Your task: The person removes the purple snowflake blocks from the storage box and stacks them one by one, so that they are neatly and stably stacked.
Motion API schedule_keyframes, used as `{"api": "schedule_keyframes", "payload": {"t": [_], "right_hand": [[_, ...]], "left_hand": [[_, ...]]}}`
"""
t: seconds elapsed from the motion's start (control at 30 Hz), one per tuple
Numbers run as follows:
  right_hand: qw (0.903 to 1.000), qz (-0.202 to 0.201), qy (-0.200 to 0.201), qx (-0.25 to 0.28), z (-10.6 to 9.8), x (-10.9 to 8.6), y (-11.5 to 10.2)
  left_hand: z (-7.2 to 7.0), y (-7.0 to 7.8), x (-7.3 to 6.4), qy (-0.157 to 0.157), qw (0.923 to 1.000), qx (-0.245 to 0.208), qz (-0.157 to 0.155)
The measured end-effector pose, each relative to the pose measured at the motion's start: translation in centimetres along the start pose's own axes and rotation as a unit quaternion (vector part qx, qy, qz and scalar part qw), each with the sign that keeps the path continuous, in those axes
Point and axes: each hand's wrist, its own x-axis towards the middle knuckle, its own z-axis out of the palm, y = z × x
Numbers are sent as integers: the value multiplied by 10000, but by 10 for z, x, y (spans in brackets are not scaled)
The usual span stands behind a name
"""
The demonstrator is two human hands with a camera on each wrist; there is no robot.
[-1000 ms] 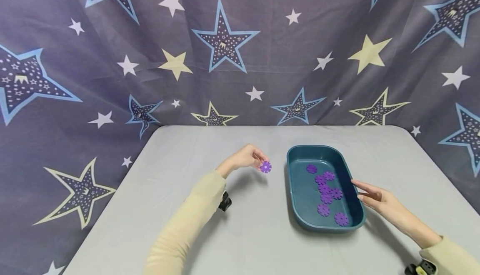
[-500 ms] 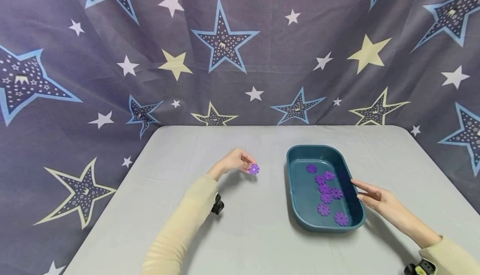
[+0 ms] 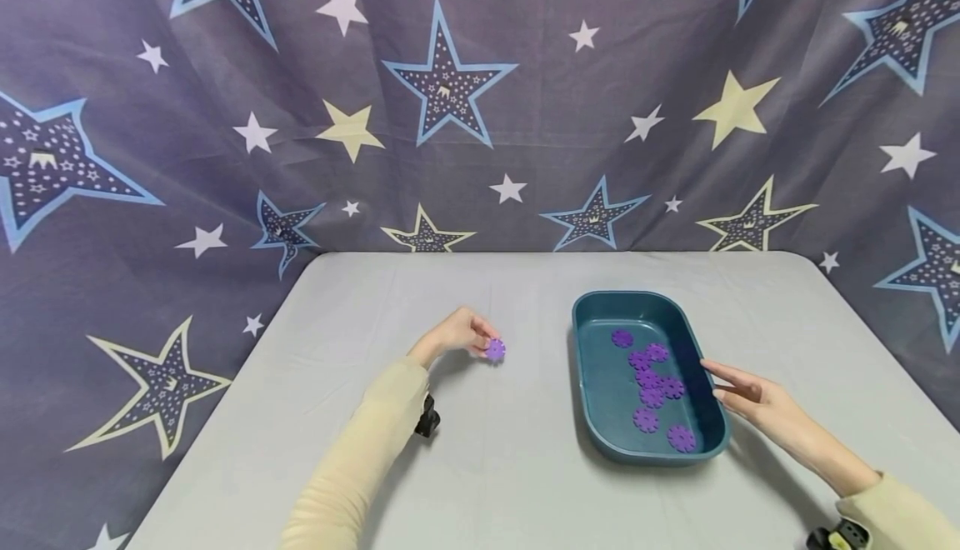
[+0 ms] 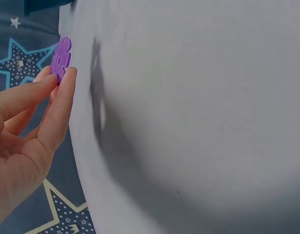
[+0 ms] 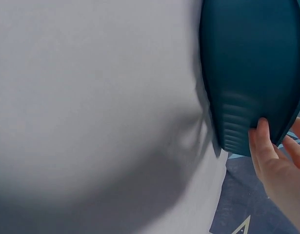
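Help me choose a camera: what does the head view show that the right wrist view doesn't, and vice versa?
Head only: left hand pinching a purple notched disc, more discs inside the teal tray. Right wrist only: ridges on the tray's wall. Both: tray, right hand touching it, pale tablecloth, star-printed curtain.

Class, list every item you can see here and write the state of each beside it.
Teal tray: upright, open-topped
Purple notched discs in the tray: loose, some overlapping
Held purple notched disc: pinched, outside the tray
Left hand: pinching that disc
Right hand: touching the tray's outer side
Pale tablecloth: spread, lightly creased
Star-print curtain: hanging, creased
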Motion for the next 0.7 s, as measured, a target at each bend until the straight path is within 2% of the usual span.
{"api": "schedule_keyframes", "payload": {"t": [0.07,0.17,0.23,0.3,0.33,0.37,0.4,0.47,0.53,0.57,0.67,0.7], "right_hand": [[10000,-11,-6,45,0,0,0],[9999,-92,-35,117,0,0,1],[9997,-117,-45,187,0,0,1],[9996,-169,-72,234,1,0,2],[9995,-178,-70,253,1,1,2],[9995,-186,-72,263,1,1,3],[9994,-185,-72,277,1,1,3],[9994,-187,-60,269,1,1,3],[9995,-181,-45,253,1,1,3],[9995,-176,-38,242,1,0,3],[9996,-160,-23,221,1,0,2],[9996,-156,-16,217,1,0,2]], "left_hand": [[0,-11,7,32,10000,6,82],[-6,-91,65,-112,9991,-377,174],[-9,-152,109,-267,9973,-664,186],[-14,-221,159,-461,9942,-951,198],[-14,-239,172,-441,9940,-991,121],[-14,-250,179,-478,9933,-1049,95],[-14,-257,184,-509,9931,-1053,114],[-12,-254,181,-481,9936,-1012,124],[-10,-236,167,-409,9951,-900,55],[-8,-217,154,-378,9965,-740,-33],[-7,-182,126,-431,9966,-638,275],[-6,-168,116,-432,9971,-594,191]]}}
